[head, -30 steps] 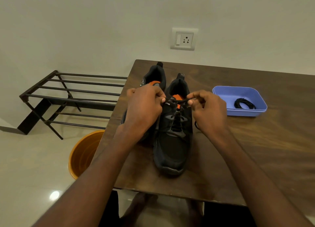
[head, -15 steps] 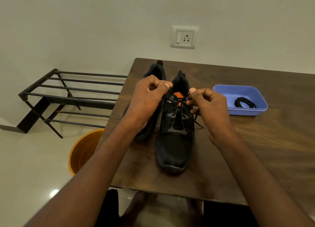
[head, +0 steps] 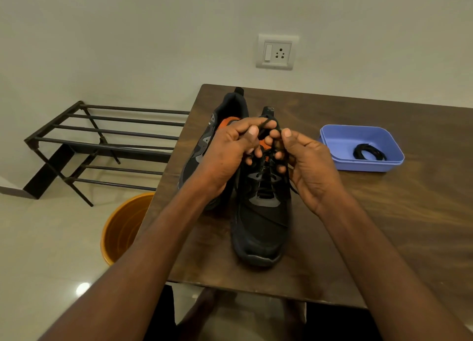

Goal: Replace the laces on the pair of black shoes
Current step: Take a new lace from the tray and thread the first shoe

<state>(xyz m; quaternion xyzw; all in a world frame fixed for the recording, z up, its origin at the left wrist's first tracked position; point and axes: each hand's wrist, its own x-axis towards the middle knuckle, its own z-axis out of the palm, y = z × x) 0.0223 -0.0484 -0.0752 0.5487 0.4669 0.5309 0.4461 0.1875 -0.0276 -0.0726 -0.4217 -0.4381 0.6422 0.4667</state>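
Your left hand (head: 227, 151) and your right hand (head: 304, 161) meet over the tongue of the nearer black mesh running shoe (head: 263, 218), which stands on the dark brown wooden bench (head: 384, 225) with its toe pointing toward you. Both hands have their fingers curled, and each pinches a strand of the thin black lace (head: 265, 124) at the top eyelets; the left thumb presses the lace against the forefinger, the right fingertips close on it just beside. The second black shoe with the orange lining (head: 204, 141) stands touching the first on its left, partly hidden behind your left hand. To the right, well apart from the shoes, a shallow blue plastic tray (head: 332, 136) sits on the bench and holds a coiled black lace (head: 368, 152). On the floor to the left stand a round orange plastic bucket (head: 122, 228), close against the bench edge, and farther back a black metal shoe rack (head: 102, 141) along the wall.
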